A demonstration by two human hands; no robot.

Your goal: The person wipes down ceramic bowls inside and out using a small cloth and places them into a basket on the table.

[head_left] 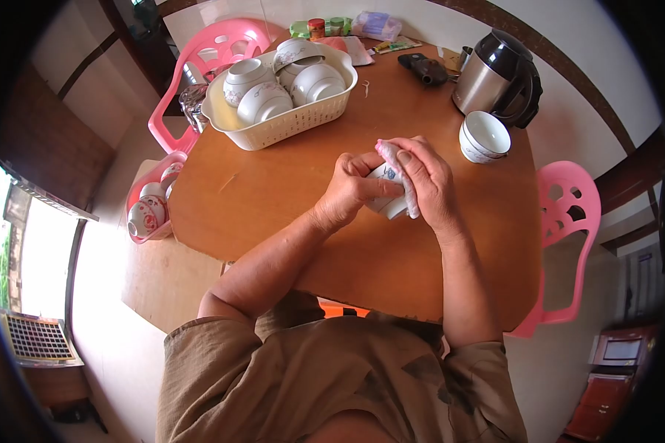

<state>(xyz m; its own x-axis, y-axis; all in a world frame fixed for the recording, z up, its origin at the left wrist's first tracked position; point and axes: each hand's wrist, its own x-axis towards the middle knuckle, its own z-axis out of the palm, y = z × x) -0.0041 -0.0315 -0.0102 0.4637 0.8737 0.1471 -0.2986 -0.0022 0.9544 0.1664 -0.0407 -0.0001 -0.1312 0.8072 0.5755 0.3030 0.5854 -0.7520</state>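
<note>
Above the wooden table (288, 188), my left hand (346, 190) grips a small white bowl (383, 203) with a bluish mark on its side. The bowl is tilted, and my fingers hide much of it. My right hand (430, 181) is closed on a pale pink-and-white cloth (409, 193), pressed against the bowl's right side. To the right stand white bowls (485, 136), apparently stacked, with their opening upward. At the back left, a cream plastic basket (288, 131) holds several white floral bowls (264, 103), some of them upside down.
A steel kettle (488, 74) with a black handle stands back right, near a dark object (425, 69). Small jars (316, 29) and packets (377, 26) line the wall. Pink chairs (569, 192) flank the table. Lower left, a pink basket (159, 232) holds red-patterned bowls (146, 214).
</note>
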